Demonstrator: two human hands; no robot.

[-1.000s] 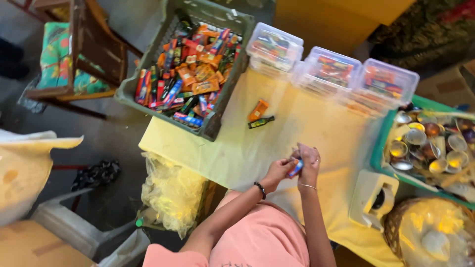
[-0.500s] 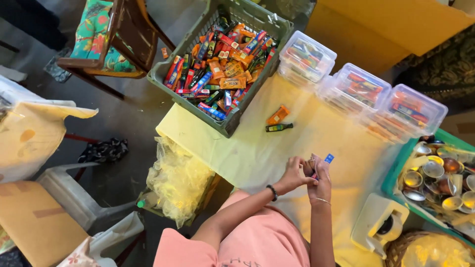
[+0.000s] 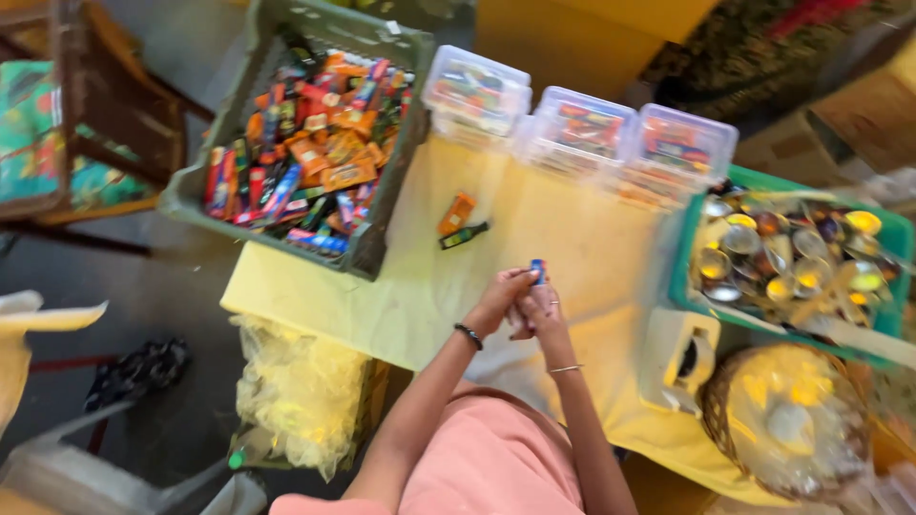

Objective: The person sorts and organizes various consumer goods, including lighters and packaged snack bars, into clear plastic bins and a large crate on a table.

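Blue piece at frame centre, my both hands' fingers pinching it; orange packet, dark packet above on yellow table.

**Table layout from above**

A grey plastic crate of small packets overhangs the far left corner of the yellow cloth-covered table. To its right, three clear lidded plastic boxes line the far edge. A green plastic tray of metal cups sits right. Two loose packets lie between crate and boxes.
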